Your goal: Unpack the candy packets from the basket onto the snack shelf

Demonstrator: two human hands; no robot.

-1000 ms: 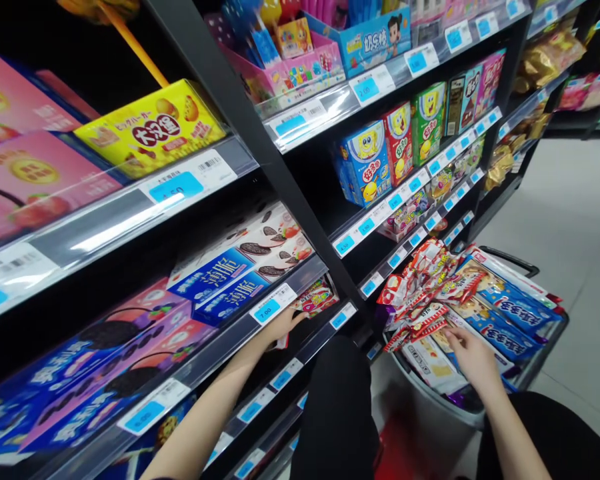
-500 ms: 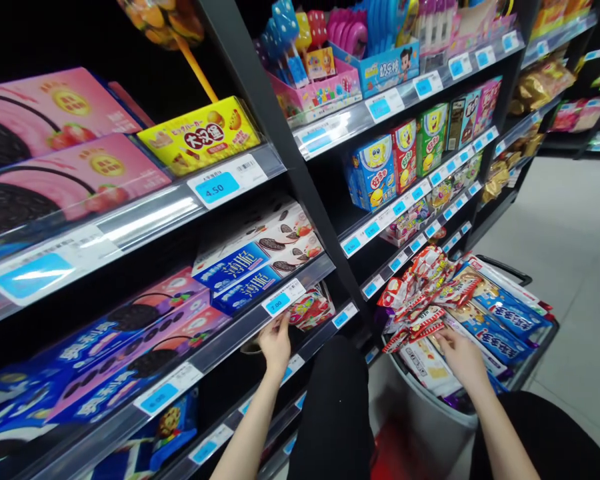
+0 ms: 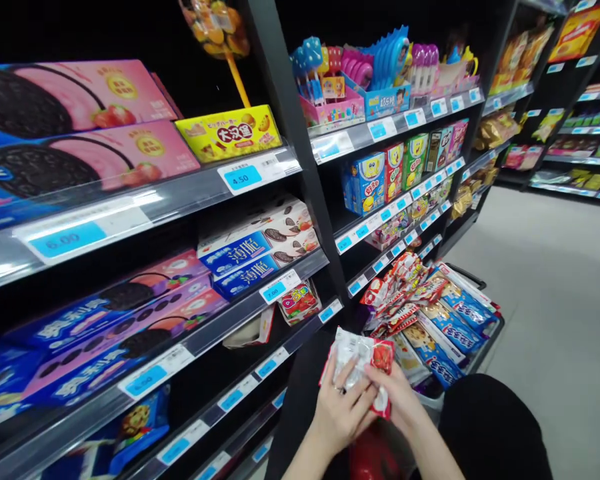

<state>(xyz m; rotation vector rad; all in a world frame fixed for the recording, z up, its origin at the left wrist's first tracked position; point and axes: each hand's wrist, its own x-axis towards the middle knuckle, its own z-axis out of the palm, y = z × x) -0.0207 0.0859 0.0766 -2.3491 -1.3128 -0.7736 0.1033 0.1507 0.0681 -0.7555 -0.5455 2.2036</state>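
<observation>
Above my lap, both hands hold a red and white snack packet with its pale printed side up. My left hand wears a ring and lays its fingers across the packet's left and middle. At the packet's right edge, my right hand grips with thumb and fingers. How many packets are in the hands I cannot tell. Just beyond them stands a grey basket filled with red and white snack packets and blue biscuit packs. To the left, a display box of red packets sits on a low shelf.
Black shelving with price labels runs along the left. It carries pink cookie boxes, a yellow box, blue and white thin-biscuit boxes and cartoon snack boxes. An open carton lies on the low shelf. Aisle floor stretches to the right.
My left hand has left the low shelf and my right hand has left the basket's packets. They have come together over my lap, around the snack packet. The view has shifted slightly.
</observation>
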